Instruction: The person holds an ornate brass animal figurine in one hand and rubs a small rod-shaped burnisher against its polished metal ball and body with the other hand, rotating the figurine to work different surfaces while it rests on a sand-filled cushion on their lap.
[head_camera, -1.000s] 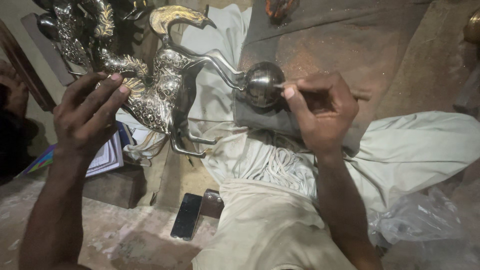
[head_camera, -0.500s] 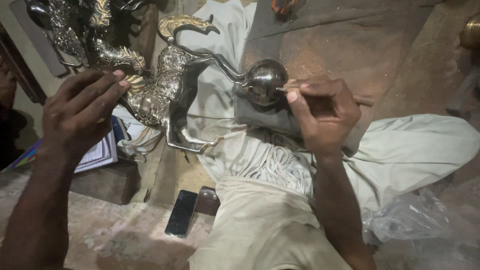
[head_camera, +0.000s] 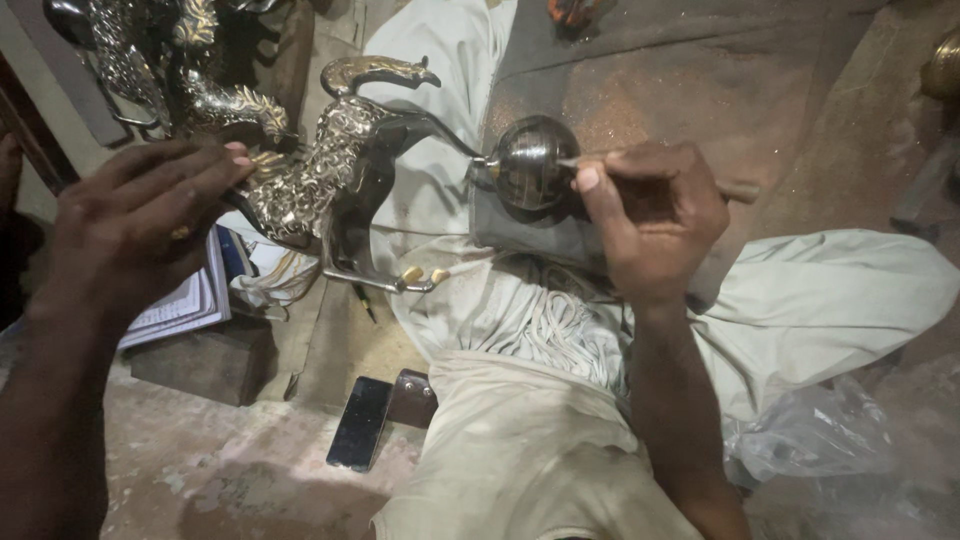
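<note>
The floor is dusty and rough, and the person sits on it in pale, baggy clothes. On the far left, the left hand rests with its fingers bent and a little apart on the shiny silver and gold metal statue with scaly carving. It steadies the statue but is not shut tight around it. Below lie a white open booklet and a flat black phone. The statue stretches sideways, from the left hand over to a round dark metal ball at its right end. The right hand is just beside that ball. Its fingers are pinched tight on a thin stick-like tool, and the tip touches the ball.
</note>
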